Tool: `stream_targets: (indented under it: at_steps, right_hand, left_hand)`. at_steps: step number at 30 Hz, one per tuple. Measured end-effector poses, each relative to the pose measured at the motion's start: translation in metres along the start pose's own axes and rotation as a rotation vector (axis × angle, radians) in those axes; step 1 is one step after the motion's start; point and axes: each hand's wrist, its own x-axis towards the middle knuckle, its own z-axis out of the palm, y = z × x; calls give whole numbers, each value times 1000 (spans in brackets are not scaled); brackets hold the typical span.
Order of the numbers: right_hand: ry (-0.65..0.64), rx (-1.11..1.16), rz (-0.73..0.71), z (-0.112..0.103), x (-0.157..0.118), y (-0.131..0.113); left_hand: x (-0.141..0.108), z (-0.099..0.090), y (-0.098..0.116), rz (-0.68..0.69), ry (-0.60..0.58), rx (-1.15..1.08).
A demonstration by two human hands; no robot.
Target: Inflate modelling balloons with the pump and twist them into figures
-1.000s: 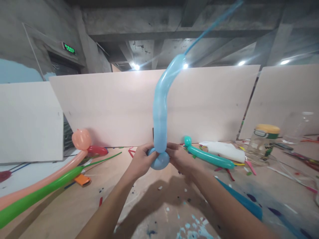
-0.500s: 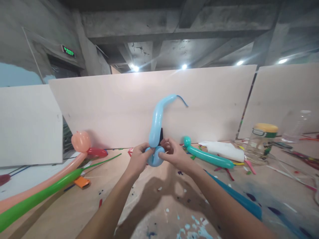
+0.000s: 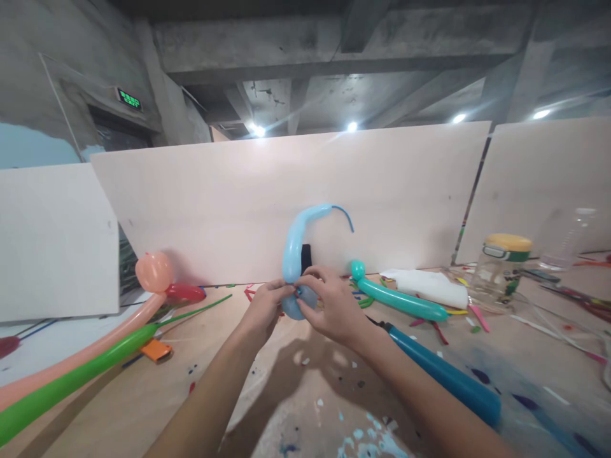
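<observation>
Both hands are at a light blue modelling balloon (image 3: 292,251) held above the table. Its long part rises upright and bends right into a thin uninflated tail (image 3: 347,218). Rounded bubbles (image 3: 292,309) hang at its lower end, partly covered by my fingers. My left hand (image 3: 268,304) pinches the balloon at the joint between the long part and the bubbles. My right hand (image 3: 329,299) is curled around the bubbles from the right, thumb low and fingers near the joint. A dark object (image 3: 306,257) stands behind the balloon, its kind unclear.
Green (image 3: 86,359) and peach balloons (image 3: 153,272) lie left, near an orange object (image 3: 156,349). On the right are a teal balloon (image 3: 401,299), a blue tube-shaped pump (image 3: 443,372), a white roll (image 3: 424,287) and a yellow-lidded bottle (image 3: 501,273). A white board (image 3: 229,203) stands behind.
The balloon's upper part and tail have dropped lower and tipped slightly left. My right hand has moved left, its fingers closing over the bubbles and covering more of them.
</observation>
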Motion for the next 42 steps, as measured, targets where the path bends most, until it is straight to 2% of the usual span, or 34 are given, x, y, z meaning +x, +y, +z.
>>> stream_targets:
  at_steps: [6, 10, 12, 14, 16, 19, 22, 26, 27, 28, 32, 36, 39, 42]
  right_hand:
    - [44, 50, 28, -2, 1, 2]
    - [62, 217, 226, -4, 3, 5]
    - [75, 370, 323, -3, 4, 8]
    - [78, 559, 401, -1, 6, 10]
    - [63, 702, 455, 0, 7, 11]
    - [36, 767, 490, 0, 8, 7]
    - [-9, 764, 506, 0, 9, 0]
    - [-52, 736, 534, -1, 8, -3]
    - [-40, 696, 538, -2, 8, -2]
    - [-11, 631, 532, -3, 8, -2]
    - [168, 283, 418, -6, 6, 2]
    - [115, 217, 333, -8, 5, 1]
    - [93, 237, 348, -7, 6, 0]
    - [77, 307, 381, -6, 6, -1]
  left_hand:
    - [-2, 2, 0, 12, -16, 64]
    - [-5, 3, 2, 145, -34, 268]
    - [-6, 4, 3, 224, -29, 333]
    - [-8, 5, 4, 263, -78, 333]
    - [-10, 4, 5, 267, -181, 276]
    - [-11, 1, 5, 254, -282, 221]
    - [-10, -2, 7, 248, -254, 303]
    - [-6, -4, 9, 320, -11, 428]
    - [-7, -3, 9, 323, 14, 441]
    - [-8, -1, 10, 312, 1, 445]
    - [-16, 8, 11, 252, -213, 379]
    - [-17, 11, 6, 276, -187, 341]
    - [-13, 10, 2, 297, -165, 362]
    - [-13, 10, 3, 380, -97, 404]
